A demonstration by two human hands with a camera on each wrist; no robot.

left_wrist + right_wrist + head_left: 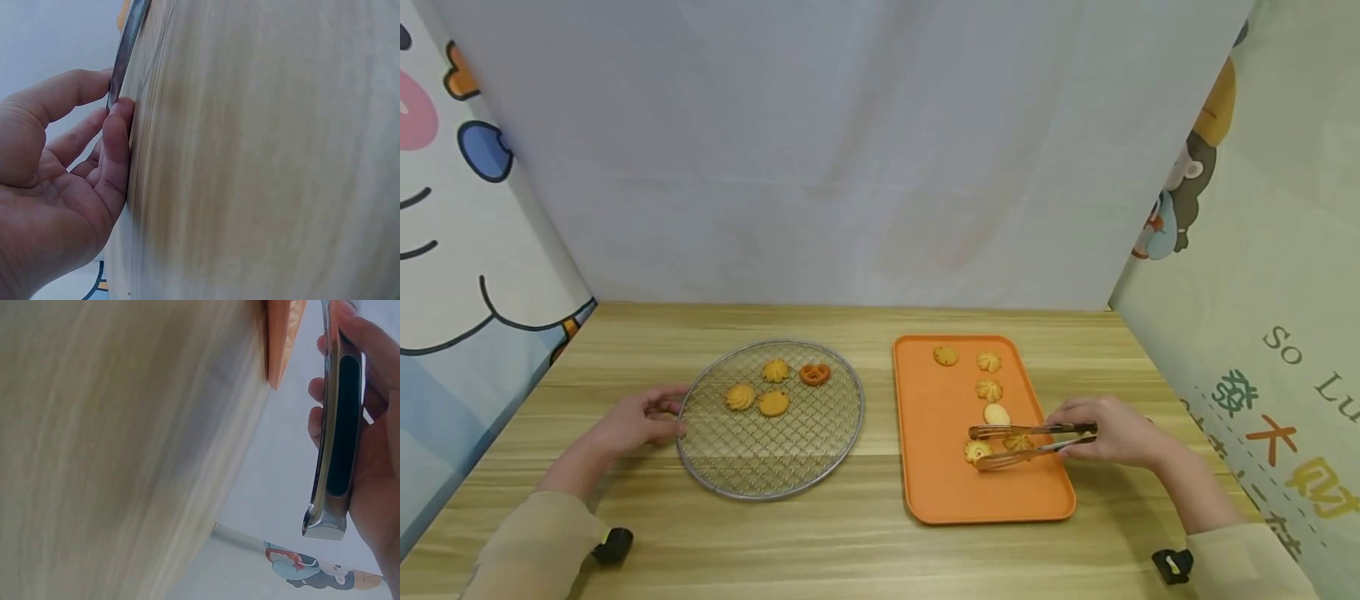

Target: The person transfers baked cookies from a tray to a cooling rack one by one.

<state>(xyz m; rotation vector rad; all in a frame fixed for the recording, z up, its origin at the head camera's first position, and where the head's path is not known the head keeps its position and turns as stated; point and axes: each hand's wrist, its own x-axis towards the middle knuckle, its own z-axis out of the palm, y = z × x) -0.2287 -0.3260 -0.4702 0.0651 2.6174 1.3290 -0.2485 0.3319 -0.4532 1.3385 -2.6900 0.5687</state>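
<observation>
My left hand is at the left edge of a round wire rack. In the left wrist view, thumb and fingers pinch the rack's metal rim. Two piped cookies, a round flat cookie and a small pretzel lie on the mesh. My right hand grips metal tongs with dark handle inserts. The tong arms are spread low over an orange tray. A flower-shaped cookie shows between them, with a swirl cookie by the tips.
Farther up the tray lie a pale oval cookie, two piped cookies and a speckled round cookie. The wooden table ends at a white curtain, with printed panels on both sides.
</observation>
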